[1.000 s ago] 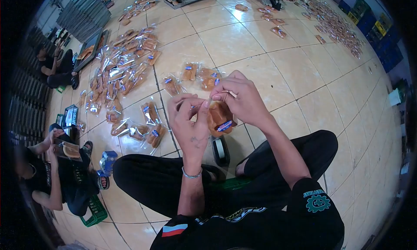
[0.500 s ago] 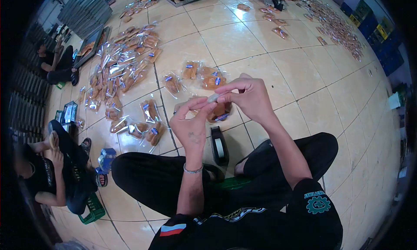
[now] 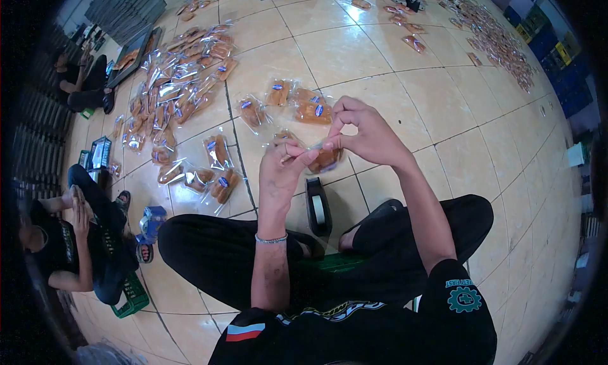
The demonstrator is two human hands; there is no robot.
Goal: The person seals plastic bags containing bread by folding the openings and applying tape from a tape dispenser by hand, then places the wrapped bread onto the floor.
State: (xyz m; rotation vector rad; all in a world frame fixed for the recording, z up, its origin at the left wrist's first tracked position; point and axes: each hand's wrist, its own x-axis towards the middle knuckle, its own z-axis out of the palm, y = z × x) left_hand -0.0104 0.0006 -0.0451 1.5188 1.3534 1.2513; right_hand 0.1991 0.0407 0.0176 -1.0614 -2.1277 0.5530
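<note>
My left hand (image 3: 280,175) and my right hand (image 3: 370,137) are raised in front of me, fingertips almost meeting. Between them they pinch a small pale strip (image 3: 319,146), too small and blurred to name more closely. Behind the fingers, a bread pack in clear plastic (image 3: 328,161) lies on the floor, partly covered by my hands. Just beyond are more bagged breads (image 3: 313,113) with blue labels. A black tape dispenser (image 3: 318,208) with a white roll rests on the tiles between my folded legs.
A large heap of bagged bread (image 3: 180,80) spreads at the far left, with a smaller group (image 3: 218,153) nearer. A seated co-worker (image 3: 76,244) is at left by a green crate (image 3: 132,296) and a blue package (image 3: 152,222). More packs (image 3: 487,38) cover the floor at far right.
My hands have shifted slightly, still pinching the pale strip, and the right one has moved a little to the right. The co-worker at left has brought both hands together.
</note>
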